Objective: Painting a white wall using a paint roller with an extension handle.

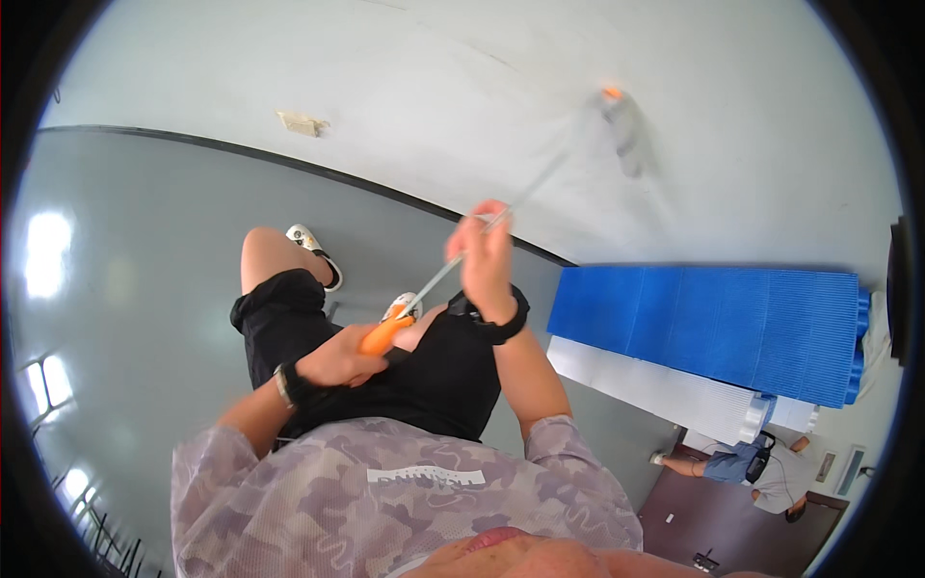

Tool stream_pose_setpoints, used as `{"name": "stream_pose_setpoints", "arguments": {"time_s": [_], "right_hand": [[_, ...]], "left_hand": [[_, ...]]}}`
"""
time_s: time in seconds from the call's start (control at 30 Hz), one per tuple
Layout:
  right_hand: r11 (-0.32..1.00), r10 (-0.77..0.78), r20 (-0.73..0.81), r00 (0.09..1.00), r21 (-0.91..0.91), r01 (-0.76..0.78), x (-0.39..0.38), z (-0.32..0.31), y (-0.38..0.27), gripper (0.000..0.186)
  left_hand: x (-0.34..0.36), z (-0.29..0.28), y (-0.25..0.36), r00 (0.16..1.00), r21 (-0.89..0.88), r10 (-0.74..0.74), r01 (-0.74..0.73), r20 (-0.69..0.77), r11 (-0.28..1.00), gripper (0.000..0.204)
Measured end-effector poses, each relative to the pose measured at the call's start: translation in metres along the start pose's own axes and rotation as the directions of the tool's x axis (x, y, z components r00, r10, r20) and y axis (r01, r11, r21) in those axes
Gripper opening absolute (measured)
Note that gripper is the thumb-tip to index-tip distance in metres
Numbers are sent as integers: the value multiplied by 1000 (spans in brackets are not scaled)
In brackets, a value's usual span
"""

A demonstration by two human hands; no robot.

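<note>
A long-poled duster (440, 278) slants up and to the right across the view. My left hand (337, 358) is closed round its orange handle (387, 333), low in front of my shorts. Farther along, the fingers of my right hand (487, 258) are bent about the thin, pale pole. At the far end, the grey duster head (625, 137), smeared by motion, lies against or close to the white wall (752, 125); which of the two I cannot tell. An orange joint (612, 92) links head and pole.
Blue corrugated panels (708, 323) stand by the wall on the right, with white ones (646, 380) beside them. Another person (761, 467) is beyond, near a dark brown door (694, 520). A beige patch (303, 123) marks the wall low at left, above the grey floor (145, 231).
</note>
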State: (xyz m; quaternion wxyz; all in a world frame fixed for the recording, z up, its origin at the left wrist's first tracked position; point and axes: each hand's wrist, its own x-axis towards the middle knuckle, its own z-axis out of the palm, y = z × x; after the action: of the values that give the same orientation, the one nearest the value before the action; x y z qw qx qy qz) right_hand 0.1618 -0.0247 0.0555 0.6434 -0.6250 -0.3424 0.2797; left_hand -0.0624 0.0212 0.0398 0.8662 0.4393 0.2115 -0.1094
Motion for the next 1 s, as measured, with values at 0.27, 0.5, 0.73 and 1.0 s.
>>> {"name": "stream_pose_setpoints", "arguments": {"time_s": [0.27, 0.5, 0.73, 1.0], "right_hand": [[987, 50, 550, 834, 99, -124, 20, 120, 13, 16], [839, 178, 578, 796, 334, -430, 54, 126, 17, 17], [878, 188, 574, 797, 265, -398, 51, 100, 11, 25], [896, 161, 505, 848, 284, -340, 44, 33, 4, 25]], "left_hand": [[-79, -36, -48, 989, -470, 13, -83, -151, 879, 18], [-67, -29, -45, 986, -528, 1, -89, -165, 845, 19], [-56, -14, -44, 998, -591, -22, -16, -57, 806, 18], [-24, 2, -34, 992, -439, -128, 121, 13, 890, 18]]}}
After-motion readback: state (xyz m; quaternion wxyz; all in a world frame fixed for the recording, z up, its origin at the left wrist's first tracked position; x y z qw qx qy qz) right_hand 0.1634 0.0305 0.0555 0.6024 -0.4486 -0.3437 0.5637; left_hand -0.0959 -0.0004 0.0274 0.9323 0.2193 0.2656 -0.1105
